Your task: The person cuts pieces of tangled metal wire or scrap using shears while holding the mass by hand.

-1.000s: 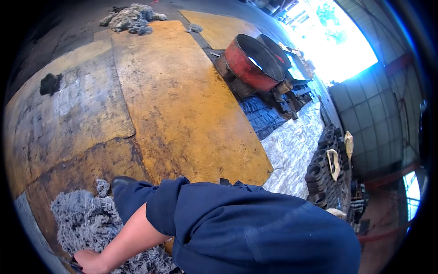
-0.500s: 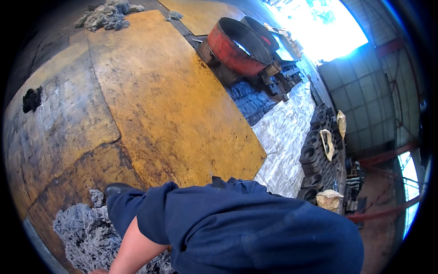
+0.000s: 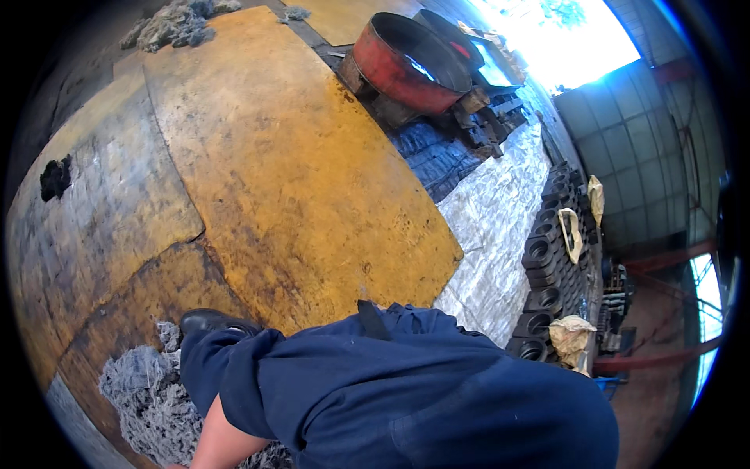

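Note:
A bare forearm (image 3: 223, 442), which looks like my left, comes out of a dark blue sleeve (image 3: 242, 399) and runs down to the lower edge. Only a sliver of my left hand (image 3: 179, 467) shows there, so its fingers and anything in them are hidden. Right beside the arm lies a heap of grey, tangled fibre waste (image 3: 152, 395), partly covered by my clothing. My right hand is out of the picture. My dark shoe (image 3: 211, 321) rests on the floor by the heap's upper end.
Worn yellow-brown sheets (image 3: 289, 172) cover the floor. A black clump (image 3: 55, 179) lies at left, another fibre heap (image 3: 176, 27) farther off. A red drum-like ring (image 3: 391, 70) stands beside silvery sheeting (image 3: 500, 203). Rows of dark hollow blocks (image 3: 543, 254) with tan sacks (image 3: 573, 338) line the right.
The view has shifted slightly, so the drum-like ring sits higher in the picture. My forearm still reaches down beside the fibre heap, with less of the hand showing.

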Demonstrator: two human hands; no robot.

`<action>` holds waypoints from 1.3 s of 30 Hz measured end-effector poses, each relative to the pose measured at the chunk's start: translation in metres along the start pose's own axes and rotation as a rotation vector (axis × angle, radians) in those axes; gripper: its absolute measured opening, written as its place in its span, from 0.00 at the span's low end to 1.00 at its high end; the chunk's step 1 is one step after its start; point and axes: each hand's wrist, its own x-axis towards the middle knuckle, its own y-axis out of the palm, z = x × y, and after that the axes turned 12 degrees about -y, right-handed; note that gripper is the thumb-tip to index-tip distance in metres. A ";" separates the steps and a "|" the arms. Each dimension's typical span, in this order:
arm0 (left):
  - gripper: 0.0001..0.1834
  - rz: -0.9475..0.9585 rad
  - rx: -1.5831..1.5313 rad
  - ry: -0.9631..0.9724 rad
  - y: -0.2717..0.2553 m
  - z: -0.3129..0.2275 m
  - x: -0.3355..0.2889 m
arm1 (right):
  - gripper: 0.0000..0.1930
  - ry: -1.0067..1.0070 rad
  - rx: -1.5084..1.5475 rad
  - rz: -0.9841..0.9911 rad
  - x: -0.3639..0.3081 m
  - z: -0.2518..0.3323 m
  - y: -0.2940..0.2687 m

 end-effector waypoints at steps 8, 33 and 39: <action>0.21 -0.111 -0.070 -0.008 -0.048 0.010 -0.017 | 0.20 0.065 0.003 0.240 -0.022 -0.006 0.009; 0.09 -0.252 -1.368 -0.399 -0.240 0.022 -0.103 | 0.41 0.925 -0.231 0.593 -0.146 -0.072 -0.028; 0.18 -0.228 -1.096 -0.123 -0.231 0.093 -0.085 | 0.24 0.938 0.036 0.228 -0.176 -0.090 0.022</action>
